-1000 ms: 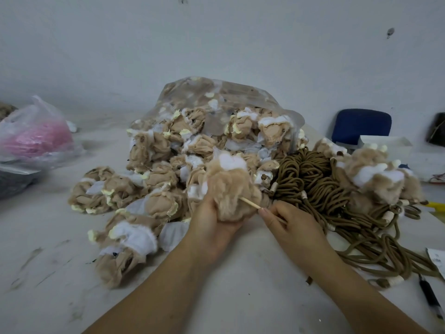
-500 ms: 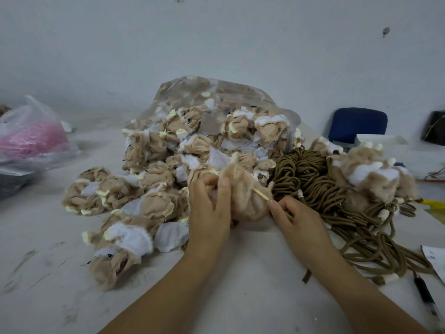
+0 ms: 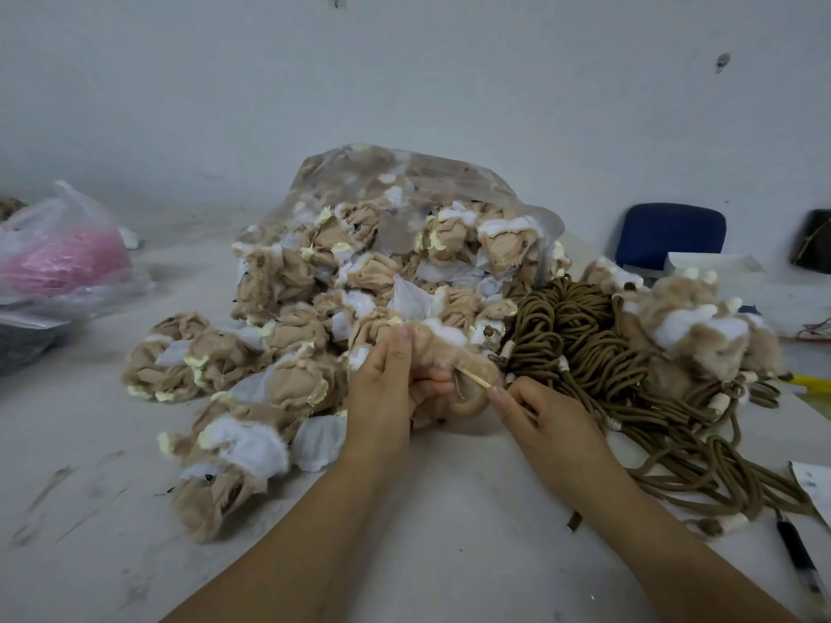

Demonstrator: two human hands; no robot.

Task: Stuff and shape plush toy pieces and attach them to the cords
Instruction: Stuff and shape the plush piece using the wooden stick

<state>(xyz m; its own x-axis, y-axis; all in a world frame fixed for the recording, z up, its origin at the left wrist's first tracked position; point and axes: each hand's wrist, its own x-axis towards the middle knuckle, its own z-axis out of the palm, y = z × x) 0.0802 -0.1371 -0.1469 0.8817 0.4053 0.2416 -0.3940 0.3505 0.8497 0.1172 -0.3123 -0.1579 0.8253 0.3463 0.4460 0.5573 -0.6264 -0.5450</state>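
Since a second ago you have brought the plush piece lower, close over the white table at frame centre. Behind it the heap of unstuffed pieces spills from a clear bag, and brown cords lie coiled to the right. Your left hand curls its fingers round the piece's left side. Your right hand pinches a thin wooden stick, whose tip is pushed into the fur.
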